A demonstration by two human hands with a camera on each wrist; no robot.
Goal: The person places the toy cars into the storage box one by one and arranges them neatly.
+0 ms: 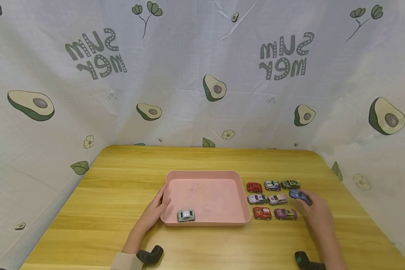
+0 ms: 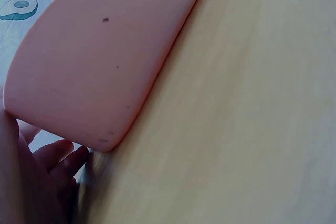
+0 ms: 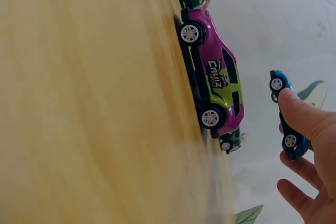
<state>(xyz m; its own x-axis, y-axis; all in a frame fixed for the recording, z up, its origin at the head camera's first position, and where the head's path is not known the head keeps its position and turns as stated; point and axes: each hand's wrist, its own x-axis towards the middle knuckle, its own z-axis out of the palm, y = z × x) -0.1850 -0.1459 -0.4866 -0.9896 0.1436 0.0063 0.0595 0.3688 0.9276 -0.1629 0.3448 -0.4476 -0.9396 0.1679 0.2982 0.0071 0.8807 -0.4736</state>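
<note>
Nearest me, a pale green toy car (image 1: 186, 216) sits toward the near left corner of the shallow pink rectangular tray (image 1: 216, 197), whose left wall my left grip (image 1: 152, 213) clasps, thumb over the rim. A little farther, my right grip (image 1: 318, 213) pinches a small glossy blue toy car (image 1: 300, 197) above the wood-grained table (image 1: 222, 247), its long axis slanting away to the left; the tray lies leftward, past seven multicoloured toy cars (image 1: 277, 199) in loose rows.

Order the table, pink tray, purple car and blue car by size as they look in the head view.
1. Table
2. Pink tray
3. Unranked: purple car and blue car look close in size, and the right hand partly covers the blue one.
</note>
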